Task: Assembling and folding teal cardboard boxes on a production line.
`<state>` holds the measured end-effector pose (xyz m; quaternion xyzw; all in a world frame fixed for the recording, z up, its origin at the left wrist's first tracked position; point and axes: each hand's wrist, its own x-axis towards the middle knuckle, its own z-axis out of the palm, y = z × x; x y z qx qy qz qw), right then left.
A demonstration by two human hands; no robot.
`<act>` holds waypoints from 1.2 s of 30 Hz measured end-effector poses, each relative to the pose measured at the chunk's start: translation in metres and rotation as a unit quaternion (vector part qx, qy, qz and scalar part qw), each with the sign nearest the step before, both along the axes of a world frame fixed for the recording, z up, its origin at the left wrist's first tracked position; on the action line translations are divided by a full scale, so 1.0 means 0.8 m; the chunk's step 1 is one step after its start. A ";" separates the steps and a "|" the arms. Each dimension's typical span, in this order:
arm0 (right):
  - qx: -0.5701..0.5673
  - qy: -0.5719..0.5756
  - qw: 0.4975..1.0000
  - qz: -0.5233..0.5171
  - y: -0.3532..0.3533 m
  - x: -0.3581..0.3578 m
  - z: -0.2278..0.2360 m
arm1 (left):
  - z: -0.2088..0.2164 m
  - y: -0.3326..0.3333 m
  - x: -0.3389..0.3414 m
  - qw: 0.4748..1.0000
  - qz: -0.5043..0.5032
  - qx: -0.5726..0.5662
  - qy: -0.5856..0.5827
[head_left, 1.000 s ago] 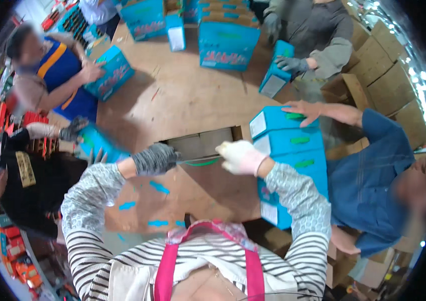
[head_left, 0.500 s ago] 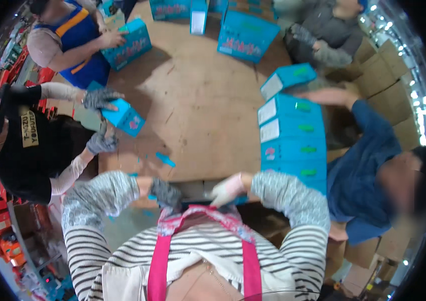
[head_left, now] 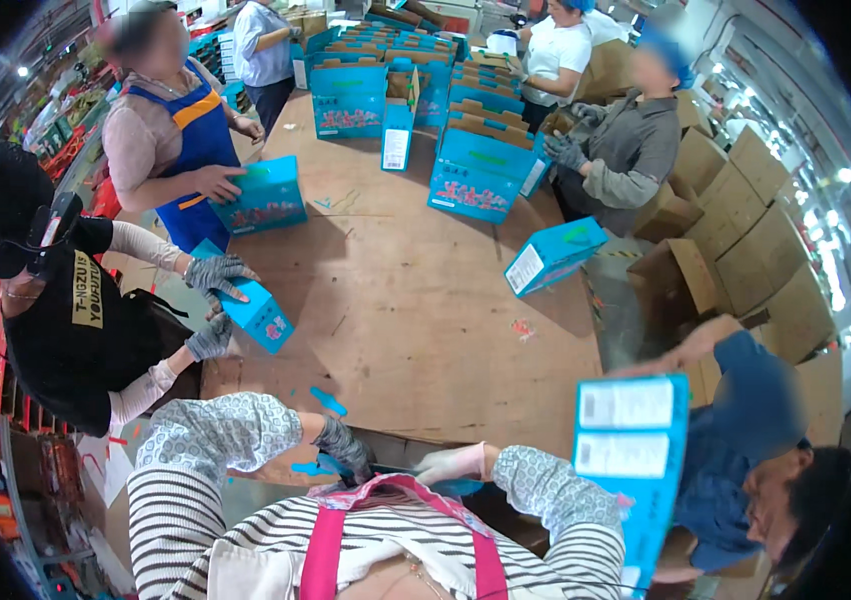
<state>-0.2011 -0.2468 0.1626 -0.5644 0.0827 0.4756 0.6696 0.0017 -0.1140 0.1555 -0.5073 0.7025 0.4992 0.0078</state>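
Note:
In a dark grey glove, my left hand (head_left: pixel 343 447) is curled at the near edge of the table, close against my waist. My right hand (head_left: pixel 452 464), in a pale glove, has its fingers bent over at the same height, a little to the right. Between and below them shows a sliver of a blue, dark-edged thing (head_left: pixel 460 487); my apron and hands hide most of it, so I cannot tell its kind. Beside my left hand lie small blue plastic pieces (head_left: pixel 320 467), and another blue piece (head_left: pixel 328 402) rests on the table.
The wooden table (head_left: pixel 395 330) spreads ahead. A blue carton (head_left: pixel 555 255) stands at its right edge; several open cartons (head_left: pixel 480 165) crowd the far end. At left, two co-workers handle blue cartons (head_left: pixel 260 315). Close at right, a co-worker in blue holds stacked cartons (head_left: pixel 630 430).
My view has tilted up, showing more of the far end. The right co-worker's row of cartons has come off the table toward me; one carton stays. My hands keep about the same place.

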 end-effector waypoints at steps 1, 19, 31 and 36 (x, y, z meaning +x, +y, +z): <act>-0.001 -0.003 1.000 0.001 -0.004 -0.002 -0.001 | -0.001 0.007 -0.004 1.000 -0.004 0.004 -0.002; -0.475 -0.156 0.866 -0.001 0.074 -0.024 0.068 | 0.055 0.053 -0.054 0.981 0.003 -0.136 -0.139; -0.281 -0.006 0.866 -0.413 -0.067 -0.170 0.064 | 0.090 0.152 0.013 0.914 0.286 -0.259 -0.127; -0.160 0.025 0.915 -0.370 -0.015 -0.179 -0.043 | 0.023 0.173 0.022 0.922 0.354 -0.082 0.132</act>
